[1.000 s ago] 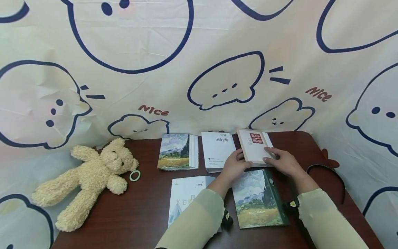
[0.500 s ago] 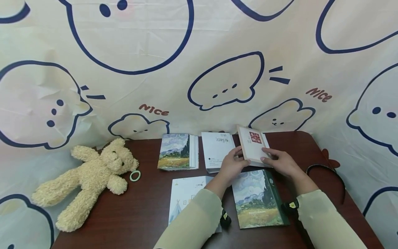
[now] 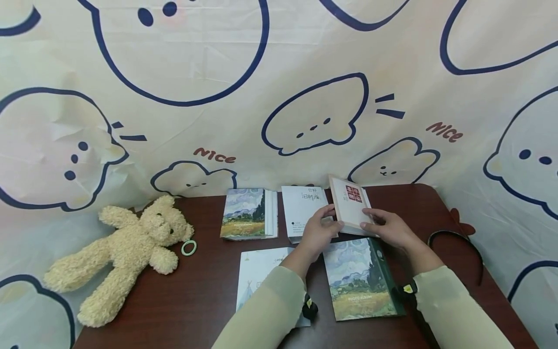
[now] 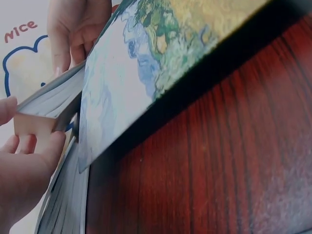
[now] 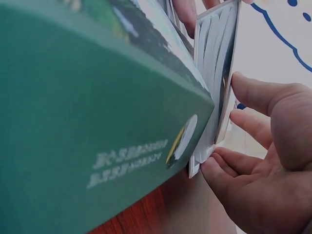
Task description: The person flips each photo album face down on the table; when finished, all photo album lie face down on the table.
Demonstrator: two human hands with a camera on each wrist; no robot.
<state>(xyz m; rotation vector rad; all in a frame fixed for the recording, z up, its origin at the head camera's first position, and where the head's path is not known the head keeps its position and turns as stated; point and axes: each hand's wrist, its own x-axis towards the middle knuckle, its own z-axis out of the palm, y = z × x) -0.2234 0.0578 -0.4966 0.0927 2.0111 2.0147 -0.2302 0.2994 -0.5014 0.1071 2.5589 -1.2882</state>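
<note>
A thick white book with a red square print [image 3: 351, 203] is tilted, its far edge raised, behind the landscape photo album [image 3: 358, 281]. My left hand [image 3: 320, 232] grips its near left corner, thumb on the cover and fingers below, as the left wrist view shows. On the near right side my right hand [image 3: 394, 231] pinches it; in the right wrist view the thumb rests on the cover and fingertips touch the lower edge beside the page block [image 5: 212, 58]. Left of it a white book with black characters [image 3: 305, 208] lies partly behind my left hand.
A smaller landscape album [image 3: 244, 213] lies at the back. The pale tent-print book [image 3: 257, 271] is partly under my left forearm. A plush bear [image 3: 126, 252] with a green ring [image 3: 189, 248] lies left on the brown table [image 3: 187, 300]. A dark curved strap [image 3: 462, 240] is at the right.
Both hands have shifted slightly left with the red-print book, whose far edge is higher. It now sits closer to the white book on its left.
</note>
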